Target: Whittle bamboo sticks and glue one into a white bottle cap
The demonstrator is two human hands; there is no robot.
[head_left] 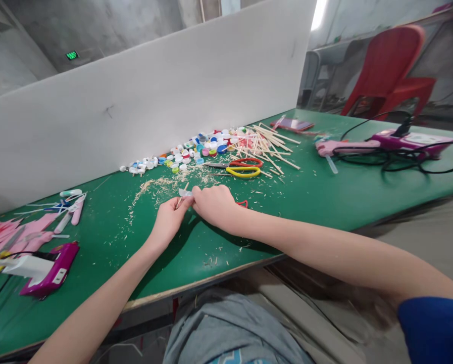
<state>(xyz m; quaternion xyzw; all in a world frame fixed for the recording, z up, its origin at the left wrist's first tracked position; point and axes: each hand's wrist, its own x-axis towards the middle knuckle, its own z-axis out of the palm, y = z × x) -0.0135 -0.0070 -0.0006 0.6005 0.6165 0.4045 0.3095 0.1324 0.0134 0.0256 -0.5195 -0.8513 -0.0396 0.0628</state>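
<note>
Both hands meet over the middle of the green table (317, 197). My left hand (169, 218) pinches a short wooden stick (182, 196) at its lower end. My right hand (214, 205) is closed, its fingertips on a small pale cap (185, 192) at the stick's top. A red handle loop (243, 203) pokes out from under my right hand; what it belongs to is hidden. Wood shavings (161, 186) lie scattered just beyond the hands.
Coloured bottle caps (196, 149), a heap of wooden sticks (266, 144) and scissors (243, 168) lie along the white board (154, 96). A pink glue gun (343, 147) with black cable sits right. Another glue gun (48, 270) and pink paper (6, 237) lie left. Red chair (391, 71) behind.
</note>
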